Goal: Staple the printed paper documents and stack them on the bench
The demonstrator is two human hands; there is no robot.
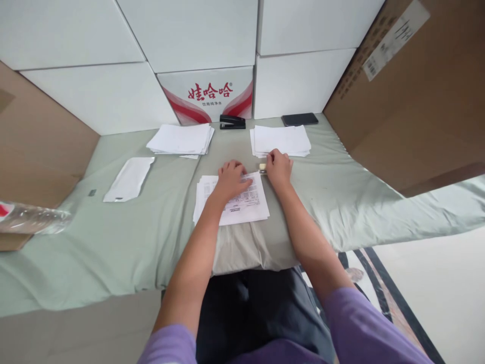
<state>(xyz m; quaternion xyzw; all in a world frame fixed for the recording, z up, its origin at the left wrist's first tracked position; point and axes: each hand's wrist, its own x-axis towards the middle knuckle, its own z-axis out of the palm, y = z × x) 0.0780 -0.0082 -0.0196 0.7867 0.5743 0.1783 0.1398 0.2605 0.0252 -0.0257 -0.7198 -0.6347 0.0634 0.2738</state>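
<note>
Printed sheets of paper (pixel 242 210) lie in a slightly uneven pile in front of me. My left hand (pixel 232 183) rests on top of them, its fingers spread and pressing near the upper edge. At the pile's upper right corner, my right hand (pixel 279 168) is closed on a small cream-coloured stapler (pixel 262 167). Only the stapler's front end shows, with a metal part at the paper's corner; my fingers hide the rest. Just beyond that hand is a stack of white paper (pixel 282 140).
A second paper stack (pixel 181 138) lies at the back left, and a black stapler (pixel 232 122) between the stacks. A phone (pixel 300 119) is at the back right. On the left are a white pouch (pixel 129 179) and plastic bottle (pixel 36 219). Cartons (pixel 212 96) wall the back.
</note>
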